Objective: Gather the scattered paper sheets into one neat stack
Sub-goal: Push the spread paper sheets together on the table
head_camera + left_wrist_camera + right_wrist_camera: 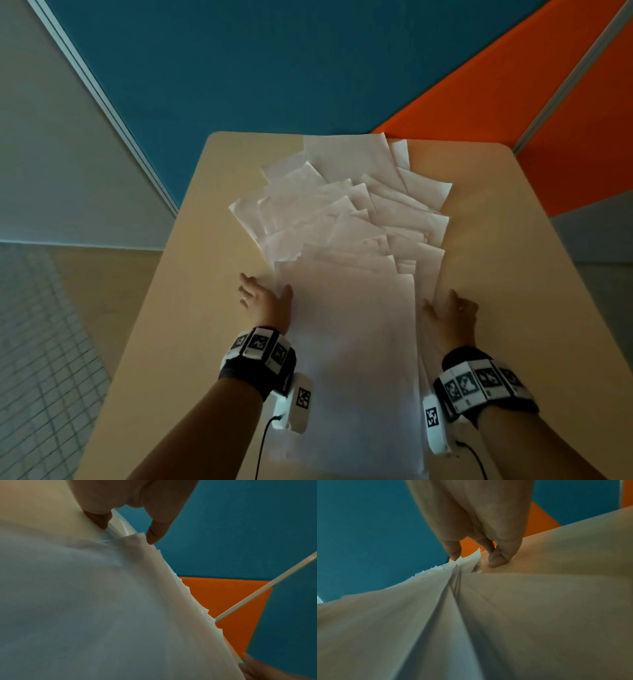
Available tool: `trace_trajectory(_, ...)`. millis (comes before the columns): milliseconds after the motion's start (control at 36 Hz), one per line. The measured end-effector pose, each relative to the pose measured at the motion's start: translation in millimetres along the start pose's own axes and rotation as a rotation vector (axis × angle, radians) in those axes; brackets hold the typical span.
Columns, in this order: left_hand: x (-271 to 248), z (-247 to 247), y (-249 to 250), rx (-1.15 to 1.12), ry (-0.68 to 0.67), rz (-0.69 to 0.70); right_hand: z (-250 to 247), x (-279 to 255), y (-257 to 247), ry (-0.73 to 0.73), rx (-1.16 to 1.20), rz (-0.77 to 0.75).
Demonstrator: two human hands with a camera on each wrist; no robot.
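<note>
Head view: paper sheets (346,219) (fanned) cover beige table (496,274).

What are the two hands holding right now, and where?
Nothing is gripped: left hand and right hand press flat against opposite side edges of the white paper sheets.

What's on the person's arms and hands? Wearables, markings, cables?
Bare forearms, no sleeves. Each wrist has a black band with white square-marker tiles and a white camera module carrying a marker and a black cable. A ring on the left hand; the right hand maybe one too.
</note>
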State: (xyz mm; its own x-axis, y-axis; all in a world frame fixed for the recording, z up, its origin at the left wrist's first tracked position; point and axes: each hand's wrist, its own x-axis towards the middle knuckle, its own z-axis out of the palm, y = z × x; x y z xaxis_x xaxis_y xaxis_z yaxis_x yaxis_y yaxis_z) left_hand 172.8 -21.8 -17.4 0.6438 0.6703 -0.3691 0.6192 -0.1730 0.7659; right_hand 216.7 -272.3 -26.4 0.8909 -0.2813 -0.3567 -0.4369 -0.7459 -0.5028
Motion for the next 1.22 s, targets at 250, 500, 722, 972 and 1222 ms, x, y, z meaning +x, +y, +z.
trace_trajectory(250, 4, 15, 2, 0.151, -0.187, 0.166, 6, 20, -25, -0.101, -0.021, -0.08)
trace_trajectory(500, 38, -3, 5, 0.063, -0.033, 0.034, -11, 49, -9, -0.003, -0.059, -0.057)
trace_trajectory(722, 80, 3, 48, 0.17, -0.151, -0.052, -7, 64, -43, -0.12, -0.018, -0.152)
trace_trajectory(972, 88, 9, 54, 0.223, -0.17, 0.007, -11, 76, -47, -0.119, 0.074, -0.095)
trace_trajectory(1222, 103, 12, 61, 0.261, -0.13, -0.003, -18, 110, -60, -0.117, 0.008, -0.079)
